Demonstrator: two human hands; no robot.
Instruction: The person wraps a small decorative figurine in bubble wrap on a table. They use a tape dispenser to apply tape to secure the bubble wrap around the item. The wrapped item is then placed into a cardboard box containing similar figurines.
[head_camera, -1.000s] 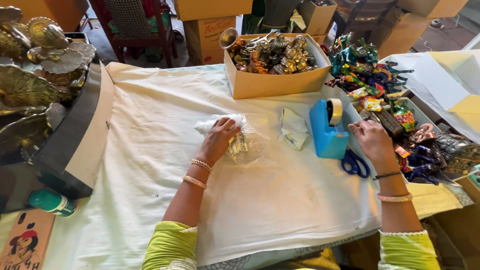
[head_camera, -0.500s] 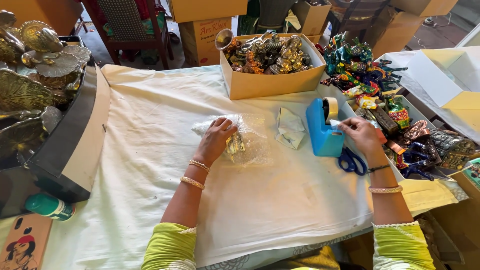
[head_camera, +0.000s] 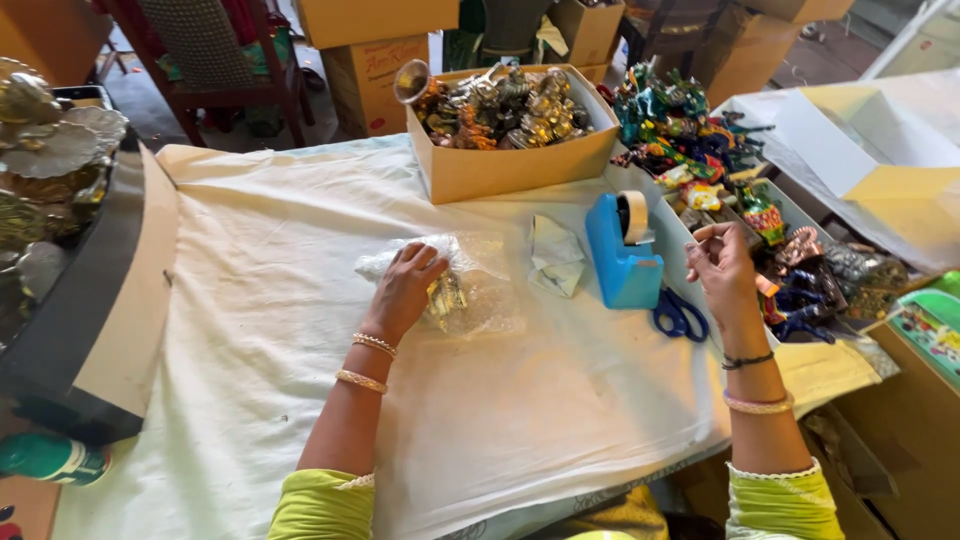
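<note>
My left hand (head_camera: 403, 290) lies flat, palm down and grip released, pressing on a small brass figurine (head_camera: 445, 296) wrapped in clear bubble wrap (head_camera: 480, 285), which sits in the middle of the white cloth (head_camera: 290, 300) spread over the tabletop. My right hand (head_camera: 722, 272) is raised just right of the blue tape dispenser (head_camera: 620, 258), thumb and forefinger pinched together; I think they are grasping a strip of clear tape, but the tape itself is too thin to make out, so I cannot tell for sure. Blue-handled scissors (head_camera: 680, 315) lie on the cloth just in front of the dispenser, below my right wrist. A crumpled scrap of pale paper (head_camera: 555, 255) rests between the wrapped figurine and the dispenser. Farther back stands an open cardboard box (head_camera: 510, 165) full of metal figurines, and to its right a heap of brightly painted figurines (head_camera: 680, 120).
</note>
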